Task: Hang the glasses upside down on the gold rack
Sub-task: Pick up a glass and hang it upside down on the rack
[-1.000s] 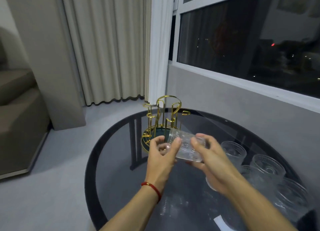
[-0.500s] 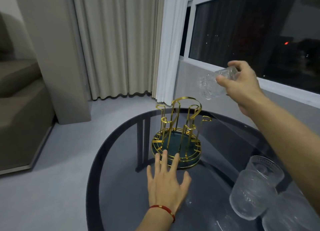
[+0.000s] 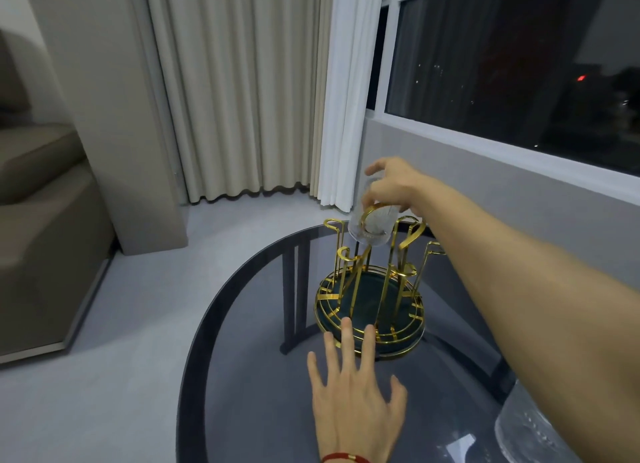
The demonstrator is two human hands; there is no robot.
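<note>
Dark glass surface (image 3: 249, 376) carries the rack (image 3: 370, 299) ahead of my flat, empty left hand (image 3: 356, 403). My right hand (image 3: 394, 188) grips a glass (image 3: 372, 225) inverted over a prong; misaligned, it could clip and slip.

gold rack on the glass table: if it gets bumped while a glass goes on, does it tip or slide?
Sliding looks likelier than tipping: the gold rack has a wide round base on a smooth glass table. The left hand lies flat, fingertips at that base, probably steadying it. Its thin upright hooks may flex as the right hand lowers the glass.
</note>
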